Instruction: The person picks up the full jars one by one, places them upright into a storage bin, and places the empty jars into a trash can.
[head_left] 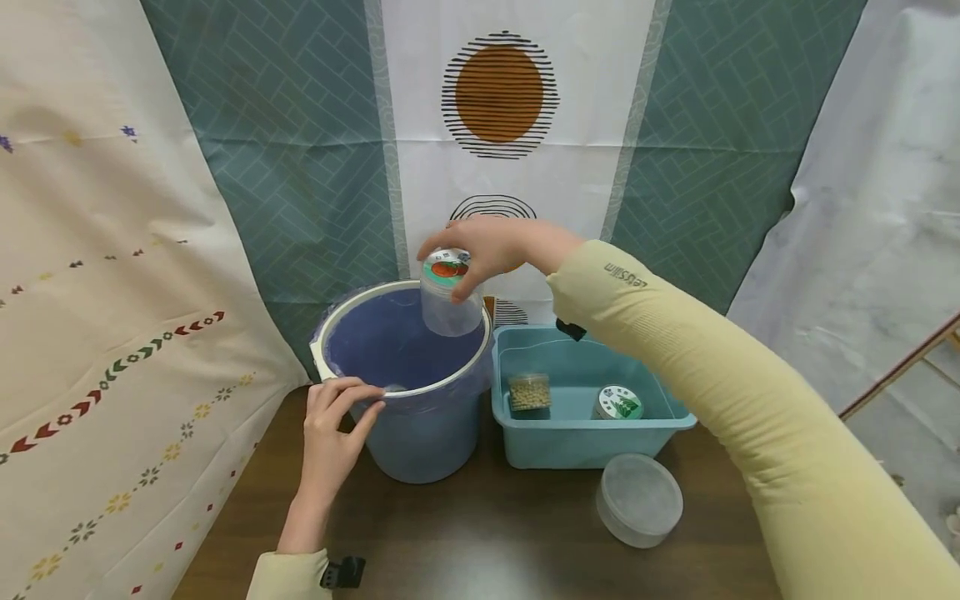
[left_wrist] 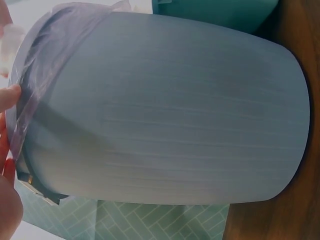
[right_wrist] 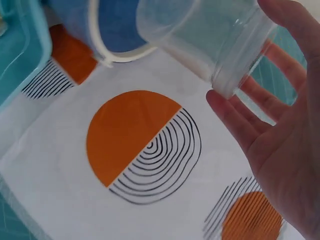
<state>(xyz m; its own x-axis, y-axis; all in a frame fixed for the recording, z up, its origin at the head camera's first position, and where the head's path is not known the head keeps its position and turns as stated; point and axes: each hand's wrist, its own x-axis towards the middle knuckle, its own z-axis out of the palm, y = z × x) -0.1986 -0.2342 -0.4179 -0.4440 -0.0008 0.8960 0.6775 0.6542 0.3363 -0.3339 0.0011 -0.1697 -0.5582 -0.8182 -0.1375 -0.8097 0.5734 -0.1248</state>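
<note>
In the head view my right hand [head_left: 495,246] grips a clear plastic jar [head_left: 452,312] by its lidded end, thumb on one side and fingers on the other. The lid carries a white, green and orange-red label. The see-through jar is tilted over the mouth of a blue-grey trash bin [head_left: 427,442], with no contents showing inside. My left hand [head_left: 330,425] pinches the bin's near-left rim, where a thin clear bag [left_wrist: 65,45] folds over the edge in the left wrist view.
Right of the bin stands a light-blue plastic tub [head_left: 592,446]. It holds a jar of pale beads or beans [head_left: 529,393] and a jar with a green-and-white lid [head_left: 619,403]. A round translucent container [head_left: 640,500] sits on the dark wooden table [head_left: 480,550] in front.
</note>
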